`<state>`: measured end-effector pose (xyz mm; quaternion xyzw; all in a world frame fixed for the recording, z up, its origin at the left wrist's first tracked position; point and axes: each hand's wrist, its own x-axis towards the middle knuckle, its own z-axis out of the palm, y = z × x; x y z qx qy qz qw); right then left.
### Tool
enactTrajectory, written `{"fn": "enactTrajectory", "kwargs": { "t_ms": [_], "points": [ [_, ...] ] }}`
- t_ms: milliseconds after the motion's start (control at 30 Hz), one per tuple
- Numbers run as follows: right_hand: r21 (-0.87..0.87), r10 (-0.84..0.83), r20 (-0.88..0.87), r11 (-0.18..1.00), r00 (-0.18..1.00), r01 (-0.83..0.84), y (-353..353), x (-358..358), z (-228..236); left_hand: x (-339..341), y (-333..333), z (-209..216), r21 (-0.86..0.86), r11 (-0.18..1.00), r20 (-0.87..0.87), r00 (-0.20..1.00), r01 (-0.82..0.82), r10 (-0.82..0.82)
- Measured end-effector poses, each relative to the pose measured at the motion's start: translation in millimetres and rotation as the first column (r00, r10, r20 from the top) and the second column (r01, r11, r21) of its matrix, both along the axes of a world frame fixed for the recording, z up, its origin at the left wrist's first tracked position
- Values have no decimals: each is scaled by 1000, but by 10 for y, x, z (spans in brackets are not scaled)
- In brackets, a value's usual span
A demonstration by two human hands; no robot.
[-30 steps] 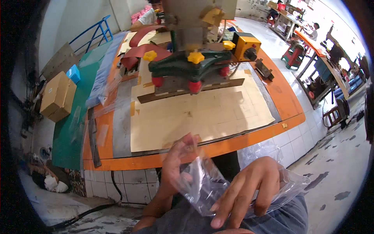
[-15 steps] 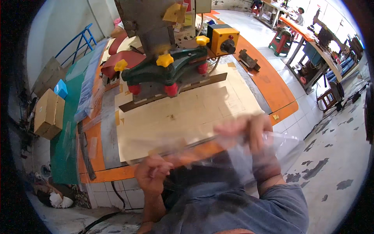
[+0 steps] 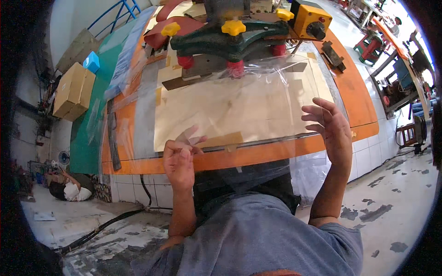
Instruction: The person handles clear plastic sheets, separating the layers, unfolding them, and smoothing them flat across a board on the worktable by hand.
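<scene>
"How do the fingers stand?"
"The right hand has its fingers spread open; the left hand bends its own, and I cannot tell whether they grip."
"The clear film?"
"Between and beyond the fingers, over a cream board on the orange table."
"Farther ahead of them?"
"A green press head."

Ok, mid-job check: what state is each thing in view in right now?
Left hand: fingers partly curled; grip unclear.
Right hand: open, fingers apart.
Clear plastic sheet: opened out, wrinkled, over the tan board.
Tan board: lying flat, partly covered.
Green press head: above the tan board; contact unclear.
Red sheet: curled.
Cardboard box: looks shut.
Yellow control box: knob setting unreadable.
</scene>
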<state>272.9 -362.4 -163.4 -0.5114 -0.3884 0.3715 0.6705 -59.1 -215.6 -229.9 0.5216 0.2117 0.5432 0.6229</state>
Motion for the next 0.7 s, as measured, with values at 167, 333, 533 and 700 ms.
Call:
{"fn": "enactTrajectory", "kwargs": {
  "t_ms": [167, 333, 533, 700],
  "points": [
    [-103, -87, 202, 989, 975, 109, -38, -11, 2, -18, 17, 18, 1, 999, -20, 999, 46, -46],
    [44, 63, 179, 996, 982, -72, -110, 104, -76, 37, 98, 127, -52, 995, -59, 994, 84, -87],
    [276, 225, -43, 939, 973, -205, 15, -24, -147, -17, 217, 38, 32, 999, -85, 996, 35, -32],
    [62, 5, 8, 998, 1000, -5, 52, -84, -222, 36, 237, 22, 30, 998, -138, 989, 59, -55]
  ]
}}
